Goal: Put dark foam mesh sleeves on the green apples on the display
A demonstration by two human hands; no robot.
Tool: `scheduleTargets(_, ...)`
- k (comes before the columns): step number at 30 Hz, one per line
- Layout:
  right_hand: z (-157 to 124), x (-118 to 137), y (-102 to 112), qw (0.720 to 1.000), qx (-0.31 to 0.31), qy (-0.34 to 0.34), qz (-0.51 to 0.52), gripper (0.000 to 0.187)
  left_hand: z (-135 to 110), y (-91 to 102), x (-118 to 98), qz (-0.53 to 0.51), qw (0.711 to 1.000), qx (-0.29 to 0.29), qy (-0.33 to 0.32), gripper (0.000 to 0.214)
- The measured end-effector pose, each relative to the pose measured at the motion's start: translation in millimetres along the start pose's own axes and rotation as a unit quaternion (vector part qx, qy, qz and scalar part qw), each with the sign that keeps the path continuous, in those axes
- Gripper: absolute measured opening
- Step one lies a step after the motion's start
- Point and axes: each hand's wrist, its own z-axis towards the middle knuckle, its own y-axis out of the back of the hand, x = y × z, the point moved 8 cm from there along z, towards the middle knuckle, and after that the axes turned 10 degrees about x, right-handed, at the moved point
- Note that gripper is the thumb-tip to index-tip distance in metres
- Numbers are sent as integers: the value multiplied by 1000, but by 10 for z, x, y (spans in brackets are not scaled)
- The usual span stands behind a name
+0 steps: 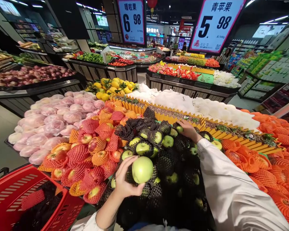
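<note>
My left hand (pixel 126 179) is closed around a bare green apple (pixel 142 170), holding it above the front of the pile. Farther back, my right hand (pixel 189 131) reaches to the rear of the green apples. Its fingers are stretched out beside a small green apple (pixel 179 129), seemingly touching it; the thumb side is partly hidden. Between the hands lie several green apples (pixel 168 141) in black foam nets (pixel 165 160). Loose empty-looking black nets (pixel 127 131) are bunched behind them. The front of this pile is in deep shadow.
Red apples in nets (pixel 96 144) lie to the left, beside pink wrapped fruit (pixel 54 123). Orange-netted fruit (pixel 267 166) is at right. A yellow picket divider (pixel 163 117) runs behind. At lower left stands a red shopping basket (pixel 12 183) with nets inside. Price signs (pixel 132 22) hang above.
</note>
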Motion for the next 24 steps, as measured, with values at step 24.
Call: scheduleTargets(24,-3105,1315,-722,978,-42,-93,184,65,351,-241,85,27,984,88,152,27)
